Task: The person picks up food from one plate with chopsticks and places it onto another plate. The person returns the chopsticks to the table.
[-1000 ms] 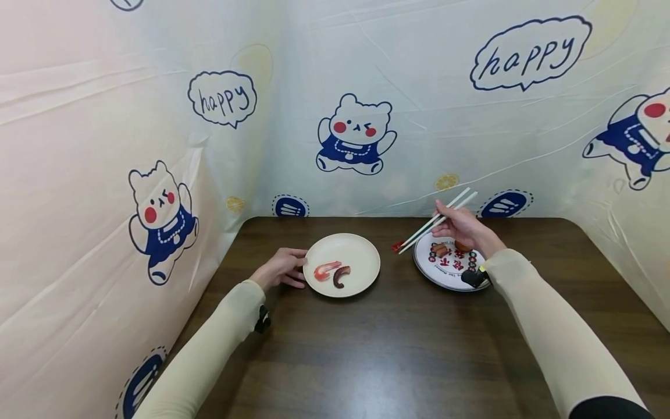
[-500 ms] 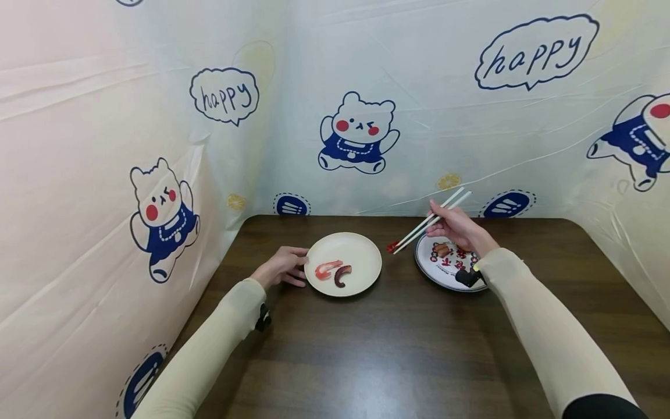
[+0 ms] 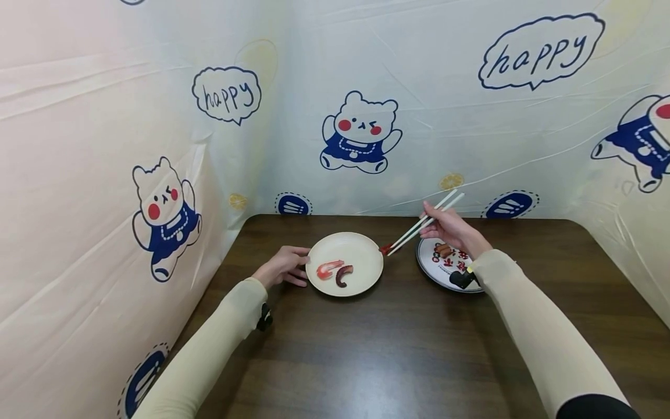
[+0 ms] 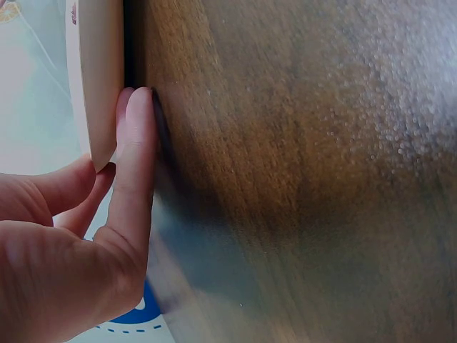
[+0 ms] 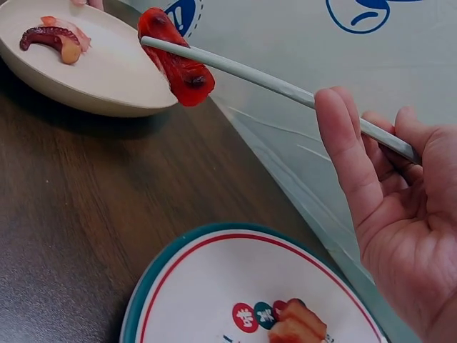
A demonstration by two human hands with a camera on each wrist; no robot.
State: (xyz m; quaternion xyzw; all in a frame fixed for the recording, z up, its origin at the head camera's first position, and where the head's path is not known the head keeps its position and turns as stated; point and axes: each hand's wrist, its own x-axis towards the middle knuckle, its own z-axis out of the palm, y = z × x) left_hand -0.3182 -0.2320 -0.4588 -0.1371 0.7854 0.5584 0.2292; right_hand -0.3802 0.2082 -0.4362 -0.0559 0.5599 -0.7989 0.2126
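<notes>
Lifting with chopsticks (image 5: 250, 74) beside the cream plate (image 3: 356, 250)

We hold a glossy red, dark-blotched food piece (image 5: 187, 75) at the plate's right rim; our right hand (image 3: 451, 227) grips the chopsticks, our left hand (image 3: 284, 266) pinches the plate's left rim.

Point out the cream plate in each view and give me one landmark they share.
Head: the cream plate is near the middle, the left hand gripping its rim.
Left wrist: upper left, seen nearly edge-on, partly cut off.
Right wrist: upper left corner, partly cut off.
Shared landmark: the brown table.
</notes>
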